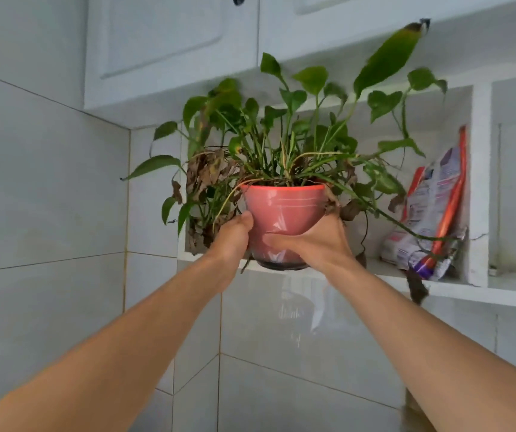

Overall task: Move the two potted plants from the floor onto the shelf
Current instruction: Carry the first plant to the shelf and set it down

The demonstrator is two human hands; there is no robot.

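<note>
Head view shows both arms stretched up and forward toward a recess in the tiled wall, and what matters for the coming move is how the pot (pixel 283 219) stands against the shelf (pixel 500 289): its dark base sits right at the front lip, and I cannot tell whether it is already resting there or hanging just above. Starting at the left, the left hand (pixel 230 236) is curled against the pot's left side, thumb up near the middle of the wall, grasping it. Between the hands the pink pot stands upright, its long axis vertical, the rim level and the plant (pixel 284 129) spreading above it, brown dead leaves drooping over the left edge and green ones reaching up toward the cupboards (pixel 169 48) overhead. The right hand (pixel 319 241) wraps the lower right of the pot, its thumb laid across the front, so it too is clasped on the pot; neither hand looks nearer, they share the load. The pot lies ahead of and above the person, and the recess opens straight behind it. Farther right, a crumpled bag (pixel 431 213) leans against the recess wall, with a trailing stem draped across it. I would judge the pot needs pushing back and slightly left, clear of that bag. No second plant is in sight.
</note>
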